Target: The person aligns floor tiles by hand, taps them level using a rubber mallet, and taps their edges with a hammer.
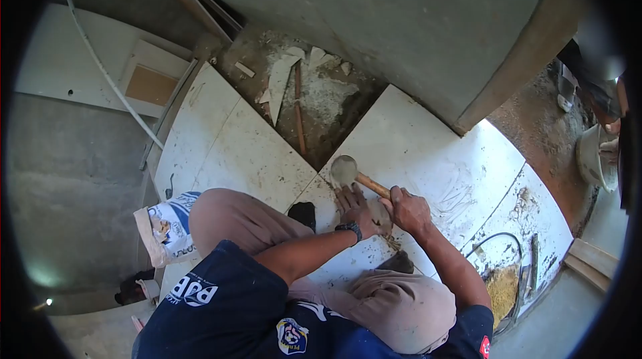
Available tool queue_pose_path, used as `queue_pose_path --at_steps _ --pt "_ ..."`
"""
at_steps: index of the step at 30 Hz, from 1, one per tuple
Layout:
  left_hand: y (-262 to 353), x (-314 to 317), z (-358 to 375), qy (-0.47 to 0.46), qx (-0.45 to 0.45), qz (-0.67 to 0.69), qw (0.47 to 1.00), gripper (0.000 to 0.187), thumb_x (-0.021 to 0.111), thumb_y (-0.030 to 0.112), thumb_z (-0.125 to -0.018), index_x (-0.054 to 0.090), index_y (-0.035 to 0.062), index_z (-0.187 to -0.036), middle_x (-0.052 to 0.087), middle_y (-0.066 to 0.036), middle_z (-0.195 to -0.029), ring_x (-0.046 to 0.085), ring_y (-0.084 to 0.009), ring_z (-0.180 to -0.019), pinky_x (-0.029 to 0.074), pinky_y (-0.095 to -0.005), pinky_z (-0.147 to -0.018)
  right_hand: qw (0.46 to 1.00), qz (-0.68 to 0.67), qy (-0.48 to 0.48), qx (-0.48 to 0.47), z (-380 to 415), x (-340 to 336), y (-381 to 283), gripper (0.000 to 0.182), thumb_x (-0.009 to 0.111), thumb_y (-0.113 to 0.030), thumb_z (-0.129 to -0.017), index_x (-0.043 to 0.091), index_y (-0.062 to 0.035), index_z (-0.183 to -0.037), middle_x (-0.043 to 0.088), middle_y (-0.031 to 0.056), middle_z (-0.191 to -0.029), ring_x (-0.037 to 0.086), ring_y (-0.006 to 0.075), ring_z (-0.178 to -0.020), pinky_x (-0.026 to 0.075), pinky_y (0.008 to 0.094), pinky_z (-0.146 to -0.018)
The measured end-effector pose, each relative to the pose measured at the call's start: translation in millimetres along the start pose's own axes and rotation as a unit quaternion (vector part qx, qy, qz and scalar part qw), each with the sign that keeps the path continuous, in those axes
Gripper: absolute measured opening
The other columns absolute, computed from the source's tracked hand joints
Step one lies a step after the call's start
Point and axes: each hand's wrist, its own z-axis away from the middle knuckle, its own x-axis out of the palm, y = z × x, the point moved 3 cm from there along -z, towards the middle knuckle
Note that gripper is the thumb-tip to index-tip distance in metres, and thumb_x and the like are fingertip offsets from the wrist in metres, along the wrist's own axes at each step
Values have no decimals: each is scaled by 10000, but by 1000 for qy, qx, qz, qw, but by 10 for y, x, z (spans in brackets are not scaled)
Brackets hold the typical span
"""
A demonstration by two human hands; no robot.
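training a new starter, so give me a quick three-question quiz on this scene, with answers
1. Which hand grips the handle of the mallet?
2. True or false: the dark wristband is worn on the right arm.
3. Choose one: what lies in the uncovered floor gap? (a) white broken pieces (b) a coiled rope (c) a bucket

Key: 1. The right hand. 2. False; it is on the left. 3. (a).

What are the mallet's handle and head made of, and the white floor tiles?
Mallet handle: probably plain wood, from its tan-brown colour.
Mallet head: perhaps rubber, dull grey without metallic glint, though uncertain.
Floor tiles: likely ceramic or porcelain, smooth-finished, given their pale sheen and straight joints.
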Motion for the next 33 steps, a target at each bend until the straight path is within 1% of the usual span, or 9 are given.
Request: queue_pose_path --at_steps 6,9,15,17,23,26,29,30,33 --pt "-20 103 -100 -44 16 -51 998 1610 761 839 -573 -89 -130 -1540 -82 -455 -1574 -92 -628 -1464 -24 -671 -1191 995 -23 50 -83 6 -8 -55 470 494 -511 -1012 558 -46 -1014 690 187 -907 706 399 -791 566 495 -636" --pt "13 -58 -4 -16 9 -37 999 1610 779 816 -578 -106 -125 -1538 -96 -468 -1561 -94 -635 -1459 -18 -674 -1189 999 13 -24 18 -87 15 99 452 513 -496 -1007 546 -46 -988 680 176 -899 703 388 -782 562 485 -623" --pt "20 -45 -7 -16 6 -48 999 1680 794 838 -520 -133 -140 -1524 -101 -479 -1553 -91 -633 -1460 -8 -672 -1189 995 -35 75 -63 67 -87 192 453 541 -485 -1002 542 -33 -971 683 200 -857 698 416 -761 561 494 -619" --pt "8 -19 31 -5 7 -44 999 1695 787 851 -508 -137 -147 -1520 -102 -479 -1553 -86 -636 -1459 2 -679 -1186 999 8 1 40 81 -120 267 444 545 -478 -1003 535 -35 -980 687 204 -862 695 424 -750 557 504 -630" --pt "40 -45 -10 -23 6 -48 999 1620 812 778 -573 -140 -109 -1539 -121 -479 -1552 -105 -647 -1451 -6 -707 -1170 989 -89 96 75 222 -442 41 386 583 -421 -993 533 -42 -1050 690 236 -876 671 465 -734 533 540 -635" --pt "224 34 -48 78 270 -72 957 1514 846 683 -600 -84 41 -1608 -108 -412 -1602 -82 -645 -1459 29 -756 -1144 956 -161 243 23 352 -537 50 336 636 -318 -969 547 -35 -1128 689 222 -877 668 447 -718 527 519 -612" --pt "449 -167 40 -20 286 -177 941 1486 839 681 -612 -64 62 -1617 -89 -404 -1608 -41 -638 -1467 66 -790 -1117 969 -116 213 52 436 -240 393 311 617 -323 -978 547 -44 -1096 682 213 -882 675 435 -731 529 515 -614" --pt "441 -189 58 -8 298 -180 937 1474 829 690 -619 -59 71 -1620 2 -397 -1616 -10 -637 -1469 82 -822 -1087 986 -53 116 110 446 -186 519 310 612 -338 -977 541 -45 -1051 668 203 -887 675 427 -729 530 511 -612" --pt "428 -72 -13 -54 281 -167 944 1455 827 690 -618 -20 67 -1623 111 -368 -1620 6 -631 -1471 72 -829 -1083 993 -14 98 61 610 -161 572 354 610 -383 -972 530 -41 -1011 658 197 -887 672 425 -721 533 505 -612"
